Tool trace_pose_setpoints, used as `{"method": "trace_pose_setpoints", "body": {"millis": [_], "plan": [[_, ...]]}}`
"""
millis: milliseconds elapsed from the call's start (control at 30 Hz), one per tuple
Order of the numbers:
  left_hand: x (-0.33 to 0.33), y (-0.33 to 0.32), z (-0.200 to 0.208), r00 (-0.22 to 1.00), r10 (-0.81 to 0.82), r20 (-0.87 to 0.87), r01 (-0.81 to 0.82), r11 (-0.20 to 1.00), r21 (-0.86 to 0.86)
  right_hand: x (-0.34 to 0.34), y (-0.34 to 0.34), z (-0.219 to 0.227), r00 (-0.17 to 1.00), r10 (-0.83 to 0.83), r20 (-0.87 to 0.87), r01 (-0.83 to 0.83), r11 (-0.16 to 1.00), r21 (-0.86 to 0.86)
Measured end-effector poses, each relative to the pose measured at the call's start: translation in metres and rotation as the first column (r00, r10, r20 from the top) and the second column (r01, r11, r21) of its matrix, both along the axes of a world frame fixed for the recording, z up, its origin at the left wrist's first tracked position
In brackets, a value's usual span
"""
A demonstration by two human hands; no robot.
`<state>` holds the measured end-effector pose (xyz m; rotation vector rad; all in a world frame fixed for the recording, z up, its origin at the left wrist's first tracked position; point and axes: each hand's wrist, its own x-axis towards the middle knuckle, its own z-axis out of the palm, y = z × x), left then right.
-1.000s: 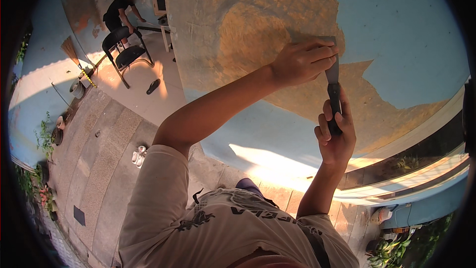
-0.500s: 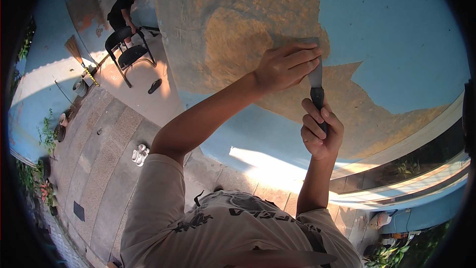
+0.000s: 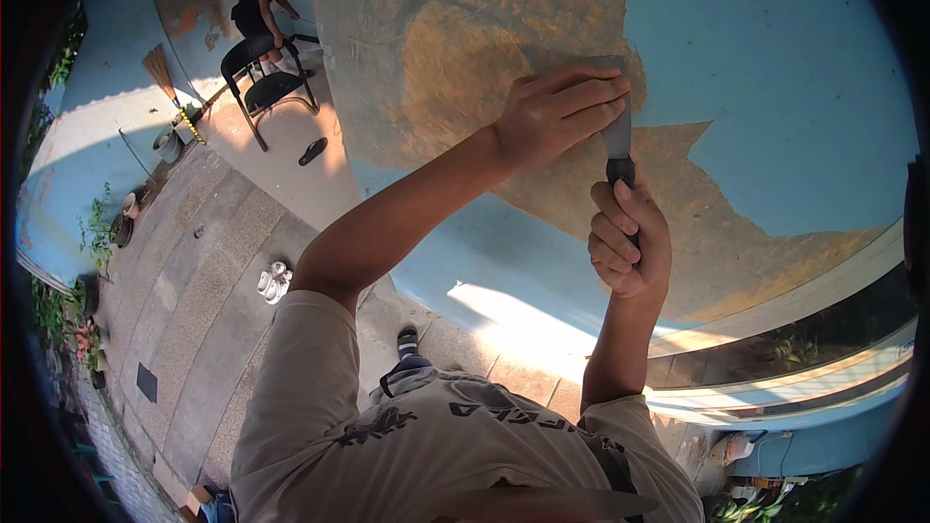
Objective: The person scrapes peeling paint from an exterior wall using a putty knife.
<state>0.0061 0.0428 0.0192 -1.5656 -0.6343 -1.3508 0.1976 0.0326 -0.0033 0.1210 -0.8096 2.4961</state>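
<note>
The left hand [image 3: 564, 114], fingers extended together, is raised above the right hand [image 3: 632, 240], whose fingers curl inward.

The blade [image 3: 617, 140] is smooth, dull metal, its handle [image 3: 621, 171] plastic-looking. The wall [image 3: 756, 58] shows smooth paint beside a rough, matt patch [image 3: 668, 150]. The shirt [image 3: 300, 397] is matt cloth.

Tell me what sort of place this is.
Probably a patio or yard outside a house: there is stone-like paving, potted plants along its edge, and a blue wall with a large brown patch.
</note>
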Motion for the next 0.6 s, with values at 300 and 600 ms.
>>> {"method": "trace_pose_setpoints", "body": {"millis": [300, 600], "plan": [[0.004, 0.005, 0.014, 0.999, -0.008, 0.049, 0.006, 0.999, 0.049, -0.001, 0.003, 0.012, 1.000, 0.004, -0.029, -0.003, 0.999, 0.038], [0.013, 0.005, 0.007, 0.996, -0.038, 0.076, 0.036, 0.999, 0.032, 0.015, 0.002, 0.013, 0.999, 0.054, 0.006, -0.053, 0.998, -0.040]]}}
